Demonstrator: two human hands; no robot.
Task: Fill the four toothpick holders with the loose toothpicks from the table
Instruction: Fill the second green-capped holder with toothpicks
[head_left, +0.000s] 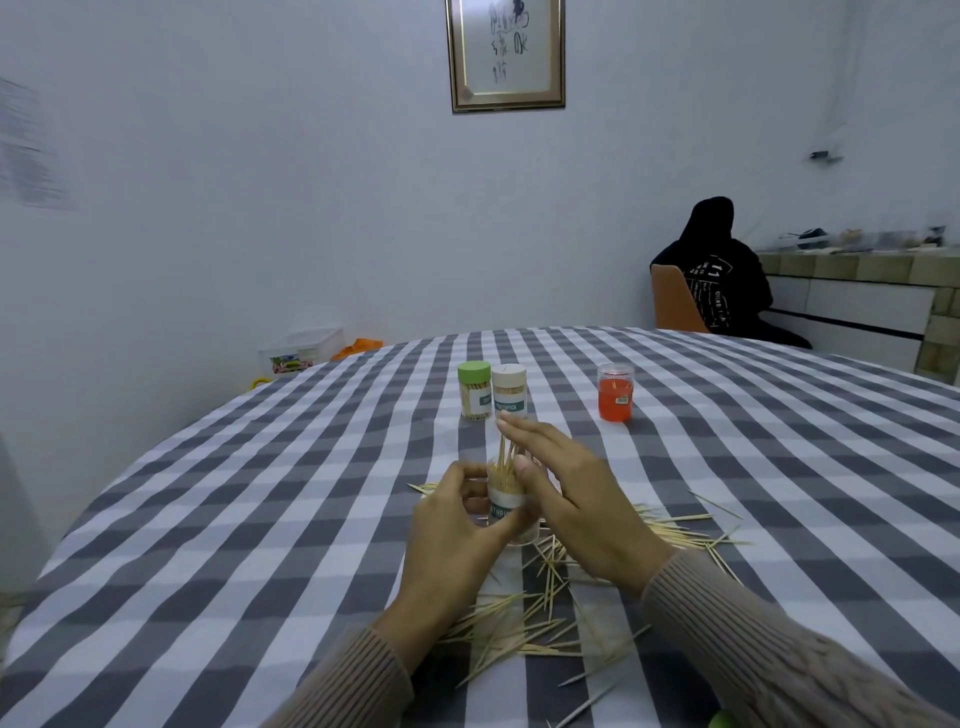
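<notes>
One open holder (508, 506) stands mid-table, gripped by the left hand (457, 540). Right hand (566, 499), fingers straight, presses protruding toothpicks (506, 457) down. I'd flag a hard push tipping it, scattering sticks into the loose pile (524, 623).

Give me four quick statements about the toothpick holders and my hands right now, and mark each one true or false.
1. The left hand grips the clear holder. True.
2. The green-lidded holder lies on its side. False: it stands upright beside the white-lidded holder.
3. Loose toothpicks lie on the tablecloth. True.
4. The right hand holds the red holder. False: it stands apart, untouched.
</notes>
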